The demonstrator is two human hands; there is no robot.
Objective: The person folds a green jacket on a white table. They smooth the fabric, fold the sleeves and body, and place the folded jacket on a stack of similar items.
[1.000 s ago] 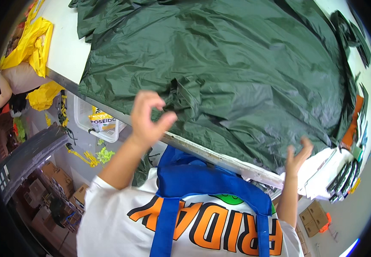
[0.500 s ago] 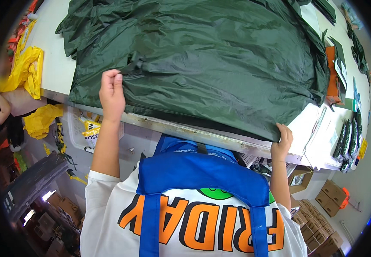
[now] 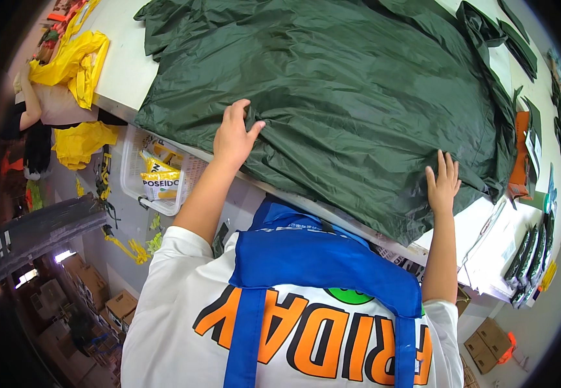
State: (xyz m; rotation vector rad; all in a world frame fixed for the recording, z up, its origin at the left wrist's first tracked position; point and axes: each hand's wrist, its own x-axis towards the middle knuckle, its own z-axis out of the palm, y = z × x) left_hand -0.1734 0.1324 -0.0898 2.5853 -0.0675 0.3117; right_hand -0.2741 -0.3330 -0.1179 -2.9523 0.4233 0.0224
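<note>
A large sheet of thin, shiny dark green fabric (image 3: 358, 97) lies spread and wrinkled over the white table (image 3: 125, 71). Its near edge hangs a little over the table's front. My left hand (image 3: 234, 137) rests at the left part of the fabric near that edge, thumb apart from the fingers, beside a small puckered fold. On the right, my right hand (image 3: 444, 184) lies on the cloth with fingers spread. Neither hand grips anything that I can see. Whether the fabric is a garment cannot be told.
Yellow fabric (image 3: 86, 64) lies at the table's left end, near another person's arm (image 3: 29, 103). Below hangs a white plastic basket (image 3: 174, 202) with yellow-and-white packets. To the right are an orange piece (image 3: 520, 155), papers and dark green packed bundles (image 3: 528, 258). Cardboard boxes (image 3: 487, 343) stand lower right.
My left hand has let go of the dark tab-like piece it pinched and opened. My right hand has released the fabric's near edge and now lies flat on it, farther in.
</note>
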